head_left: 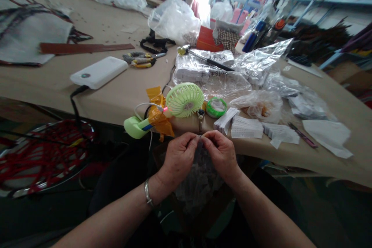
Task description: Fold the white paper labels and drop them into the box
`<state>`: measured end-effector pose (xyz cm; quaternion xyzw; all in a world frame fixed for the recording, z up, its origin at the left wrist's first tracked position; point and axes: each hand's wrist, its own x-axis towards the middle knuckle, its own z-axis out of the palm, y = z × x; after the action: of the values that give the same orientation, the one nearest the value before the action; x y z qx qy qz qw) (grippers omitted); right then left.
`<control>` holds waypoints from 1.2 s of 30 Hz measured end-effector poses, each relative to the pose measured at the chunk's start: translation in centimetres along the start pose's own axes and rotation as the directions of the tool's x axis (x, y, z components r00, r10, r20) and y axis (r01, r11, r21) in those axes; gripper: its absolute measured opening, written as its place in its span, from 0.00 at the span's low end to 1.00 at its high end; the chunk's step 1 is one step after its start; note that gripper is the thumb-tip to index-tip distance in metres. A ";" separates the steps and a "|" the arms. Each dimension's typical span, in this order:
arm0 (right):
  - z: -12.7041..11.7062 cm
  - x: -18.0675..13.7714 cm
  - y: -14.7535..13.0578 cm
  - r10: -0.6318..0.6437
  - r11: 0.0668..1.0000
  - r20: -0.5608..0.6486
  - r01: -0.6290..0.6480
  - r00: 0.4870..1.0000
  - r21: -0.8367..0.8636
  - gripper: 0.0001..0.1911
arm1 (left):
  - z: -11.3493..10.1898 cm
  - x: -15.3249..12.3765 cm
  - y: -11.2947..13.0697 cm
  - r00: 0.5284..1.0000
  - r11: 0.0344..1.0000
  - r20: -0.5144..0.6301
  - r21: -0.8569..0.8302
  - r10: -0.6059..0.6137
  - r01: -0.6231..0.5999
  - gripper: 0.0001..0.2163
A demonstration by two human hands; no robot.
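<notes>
My left hand [181, 153] and my right hand [219, 153] meet at the table's front edge, thumbs and forefingers pinched together. Whatever lies between the fingertips is too small and covered to make out. Just beyond them a small upright metal fitting [200, 118] stands at the edge. Stacks of printed white paper labels [247, 128] are fanned out to the right of my right hand. Below my hands, many pale slips [193, 190] lie in a dark container. A green round tub [216, 107] with whitish content sits behind the labels.
A green fan [185, 100] is taped to the table edge at left. Farther back are a white power bank [99, 72], pliers [141, 60], a hammer [206, 58] on plastic-wrapped bundles, and a brown strip [84, 48]. Tweezers [302, 135] lie to the right.
</notes>
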<state>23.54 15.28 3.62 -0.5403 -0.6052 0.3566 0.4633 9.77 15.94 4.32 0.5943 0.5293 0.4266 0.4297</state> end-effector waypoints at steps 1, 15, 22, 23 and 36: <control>-0.2 -0.4 0.0 -0.005 1.000 0.013 0.005 1.000 -0.011 0.07 | -0.1 -0.3 0.0 1.000 1.000 0.011 -0.007 -0.009 0.009 0.08; -5.3 0.0 2.5 -0.461 0.442 0.002 0.231 0.887 -0.867 0.20 | 0.4 -1.4 -5.1 0.987 0.980 0.032 0.124 -0.158 0.153 0.11; -5.5 0.3 3.6 -0.570 0.444 -0.010 0.298 0.821 -0.845 0.07 | 1.0 -1.9 -4.3 0.974 0.976 0.099 0.089 -0.206 0.198 0.07; -5.7 0.4 3.5 -0.588 0.454 -0.008 0.321 0.809 -0.831 0.06 | 1.2 -1.9 -4.1 0.972 0.978 0.117 0.069 -0.205 0.198 0.07; -4.9 -4.6 2.0 -0.664 0.578 0.060 0.563 0.745 -0.590 0.07 | 5.5 -0.5 1.7 0.770 0.336 0.516 -0.699 -0.374 0.631 0.07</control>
<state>28.79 10.71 2.53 -0.4373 -0.7910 -0.0727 0.4217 15.46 15.00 4.44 0.1624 0.3483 0.3878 0.8378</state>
